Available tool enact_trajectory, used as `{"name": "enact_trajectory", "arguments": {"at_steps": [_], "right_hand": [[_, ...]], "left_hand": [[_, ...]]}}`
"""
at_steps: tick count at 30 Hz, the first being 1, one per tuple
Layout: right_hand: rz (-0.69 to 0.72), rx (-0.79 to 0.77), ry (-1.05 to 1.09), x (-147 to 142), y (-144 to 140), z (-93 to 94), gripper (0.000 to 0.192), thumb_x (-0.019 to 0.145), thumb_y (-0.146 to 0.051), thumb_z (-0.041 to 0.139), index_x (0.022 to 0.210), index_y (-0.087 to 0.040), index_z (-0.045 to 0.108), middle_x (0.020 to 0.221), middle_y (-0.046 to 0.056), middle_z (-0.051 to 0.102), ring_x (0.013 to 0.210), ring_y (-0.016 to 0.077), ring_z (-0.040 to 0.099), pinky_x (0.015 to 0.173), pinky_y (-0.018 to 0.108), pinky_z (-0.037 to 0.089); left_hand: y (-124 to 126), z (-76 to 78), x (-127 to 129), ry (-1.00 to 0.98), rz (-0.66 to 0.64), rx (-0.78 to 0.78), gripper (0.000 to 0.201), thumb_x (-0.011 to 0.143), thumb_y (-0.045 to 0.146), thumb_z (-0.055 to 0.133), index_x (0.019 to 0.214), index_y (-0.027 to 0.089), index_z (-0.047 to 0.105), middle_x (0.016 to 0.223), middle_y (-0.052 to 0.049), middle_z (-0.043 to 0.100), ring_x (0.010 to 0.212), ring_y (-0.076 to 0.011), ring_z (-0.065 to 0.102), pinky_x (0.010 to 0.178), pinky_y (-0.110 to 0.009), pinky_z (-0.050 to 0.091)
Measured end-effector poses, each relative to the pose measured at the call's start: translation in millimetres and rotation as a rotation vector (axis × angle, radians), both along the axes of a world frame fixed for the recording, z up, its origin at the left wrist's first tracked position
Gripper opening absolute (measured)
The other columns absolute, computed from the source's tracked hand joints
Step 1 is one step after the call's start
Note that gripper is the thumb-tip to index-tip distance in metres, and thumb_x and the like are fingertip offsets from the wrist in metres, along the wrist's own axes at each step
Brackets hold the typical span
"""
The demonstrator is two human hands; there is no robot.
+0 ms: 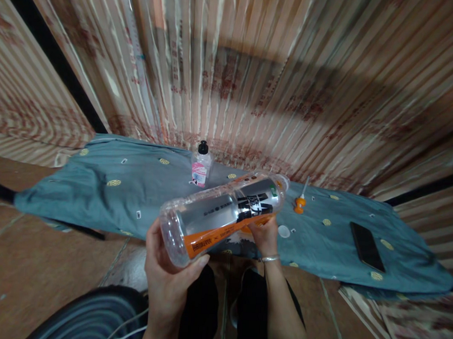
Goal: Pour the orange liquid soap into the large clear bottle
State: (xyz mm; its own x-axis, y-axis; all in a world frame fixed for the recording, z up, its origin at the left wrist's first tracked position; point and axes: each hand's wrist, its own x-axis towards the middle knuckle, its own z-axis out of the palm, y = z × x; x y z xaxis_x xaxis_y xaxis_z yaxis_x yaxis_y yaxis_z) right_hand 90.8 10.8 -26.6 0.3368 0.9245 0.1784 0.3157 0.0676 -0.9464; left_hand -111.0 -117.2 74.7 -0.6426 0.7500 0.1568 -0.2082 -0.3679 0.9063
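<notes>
I've got the large clear plastic bottle with the orange and black label (224, 213) held up in front of me, lying almost on its side, base end toward me on the left and its neck end tilted up and away to the right. My left hand (168, 265) is wrapped around the base, thumb pressed along the orange band, so that hand is clasped on the bottle. My right hand (264, 237) is under the label further up, fingers curled against the underside and gripping the bottle too; a thin silver bracelet (270, 258) sits on that wrist. The bottle hangs in the air over the near edge of a low surface covered by a blue-grey cloth with small yellow motifs (115, 194); I cannot tell what lies under the cloth. On that cloth, behind the big bottle, a small clear bottle with a black cap and pink label (201, 165) stands upright. To the right, just beyond the neck end, lies a small orange nozzle with a thin white tube (300, 201), and nearer me a small white round cap (283, 231) rests on the cloth. Well off to the right lies a black smartphone (367, 246), face up. Behind everything hangs a striped beige and reddish curtain (254, 75). My dark trousers (219, 305) show below.
</notes>
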Motion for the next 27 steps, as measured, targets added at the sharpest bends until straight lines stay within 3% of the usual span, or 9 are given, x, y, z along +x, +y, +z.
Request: {"name": "enact_trajectory", "arguments": {"at_steps": [14, 27], "right_hand": [[-0.020, -0.046, 0.003, -2.5, -1.4, 6.5, 0.070, 0.052, -0.055, 0.087, 0.106, -0.022, 0.057, 0.103, 0.011, 0.077, 0.094, 0.0333, 0.075, 0.085, 0.048, 0.060], [0.010, 0.024, -0.005, -2.7, -1.1, 4.9, 0.068, 0.056, -0.053, 0.087, 0.110, -0.022, 0.058, 0.100, 0.009, 0.079, 0.088, 0.0289, 0.076, 0.081, 0.043, 0.062]], "left_hand": [[0.4, -2.2, -0.5, -0.030, -0.008, 0.048, 0.085, 0.050, 0.021, 0.099, 0.128, 0.024, 0.067, 0.126, -0.007, 0.071, 0.109, -0.0233, 0.070, 0.090, -0.028, 0.057], [1.8, -7.6, -2.0, -0.024, -0.015, 0.054, 0.087, 0.049, 0.024, 0.101, 0.130, 0.025, 0.066, 0.127, -0.008, 0.070, 0.112, -0.0237, 0.069, 0.093, -0.027, 0.055]]}}
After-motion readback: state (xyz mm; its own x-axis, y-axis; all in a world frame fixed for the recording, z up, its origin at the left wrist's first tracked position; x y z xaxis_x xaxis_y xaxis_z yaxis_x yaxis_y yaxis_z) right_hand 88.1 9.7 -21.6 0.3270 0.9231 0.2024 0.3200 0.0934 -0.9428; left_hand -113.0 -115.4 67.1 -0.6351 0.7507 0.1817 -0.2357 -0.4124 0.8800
